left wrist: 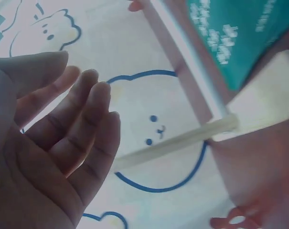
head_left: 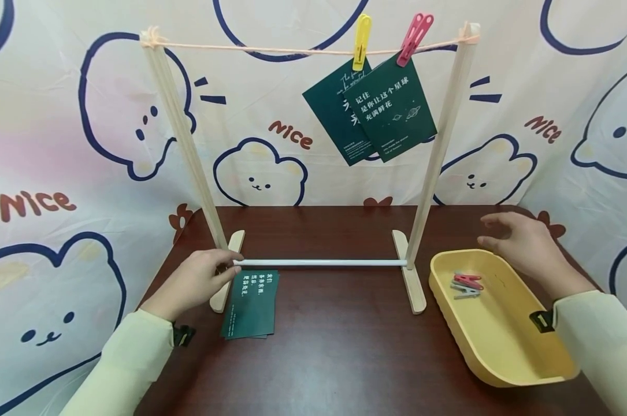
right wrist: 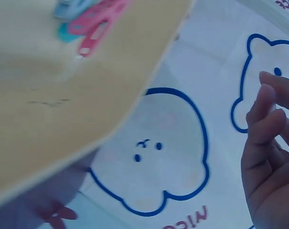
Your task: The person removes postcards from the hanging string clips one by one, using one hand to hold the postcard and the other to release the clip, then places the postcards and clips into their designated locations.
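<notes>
My left hand point(head_left: 193, 283) is at the left foot of a wooden stand point(head_left: 185, 136), near a stack of green printed cards point(head_left: 251, 306) on the table. In the left wrist view its fingers point(left wrist: 96, 119) are loosely bent with nothing between them. Above the far edge of a yellow tray point(head_left: 511, 338) is my right hand point(head_left: 531, 248), relaxed and holding nothing. Several small clothespins point(head_left: 467, 283), pink and grey-blue, lie inside that tray. Two green cards hang overlapping from the string point(head_left: 271, 49), one point(head_left: 334, 110) by a yellow clothespin point(head_left: 362, 43), the other point(head_left: 391, 115) by a pink clothespin point(head_left: 415, 40).
A white rod point(head_left: 323, 263) joins the stand's two feet low over the dark brown table point(head_left: 344, 346). The right post point(head_left: 440, 133) rises just left of the tray. Cloth with cartoon bears point(head_left: 261, 173) encloses the back and sides.
</notes>
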`<state>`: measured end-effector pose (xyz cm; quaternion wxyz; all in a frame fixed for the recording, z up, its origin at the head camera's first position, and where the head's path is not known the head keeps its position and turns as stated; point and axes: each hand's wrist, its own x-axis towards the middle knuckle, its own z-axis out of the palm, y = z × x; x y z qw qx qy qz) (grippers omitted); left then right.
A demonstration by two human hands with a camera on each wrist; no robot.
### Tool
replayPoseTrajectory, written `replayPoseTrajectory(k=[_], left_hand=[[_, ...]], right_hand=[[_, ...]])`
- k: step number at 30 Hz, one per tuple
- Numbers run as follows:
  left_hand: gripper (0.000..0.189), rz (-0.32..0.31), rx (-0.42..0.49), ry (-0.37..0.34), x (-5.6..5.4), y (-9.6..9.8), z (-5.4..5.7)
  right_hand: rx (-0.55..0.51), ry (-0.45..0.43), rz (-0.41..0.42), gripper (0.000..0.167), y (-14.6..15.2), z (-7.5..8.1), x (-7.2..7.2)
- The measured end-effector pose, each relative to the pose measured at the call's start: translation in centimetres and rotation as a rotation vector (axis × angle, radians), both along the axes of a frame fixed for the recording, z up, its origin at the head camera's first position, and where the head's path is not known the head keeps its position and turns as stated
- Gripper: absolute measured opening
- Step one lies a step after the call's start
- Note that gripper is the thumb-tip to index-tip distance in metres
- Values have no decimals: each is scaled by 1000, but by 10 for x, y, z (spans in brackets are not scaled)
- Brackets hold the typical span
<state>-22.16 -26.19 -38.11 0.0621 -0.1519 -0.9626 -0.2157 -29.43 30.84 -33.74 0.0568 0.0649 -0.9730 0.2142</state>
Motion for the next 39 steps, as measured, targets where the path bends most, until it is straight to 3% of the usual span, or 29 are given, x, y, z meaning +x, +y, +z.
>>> replayPoseTrajectory(k=[12,22,30,39], left_hand=[[37,-62,19,98,-17,19,40],[44,-110,57,144,-35,31,63],[48,-146,110,152,-42,44,72],[49,-170,122,152,-51,55,74]], right_hand=[[-70,203,47,53,-27,52,-1],[-18,309,77,50,-52,91,-2],[-4,355,117,51,-64,112,3],[-17,406,154,52,-83,132,5]])
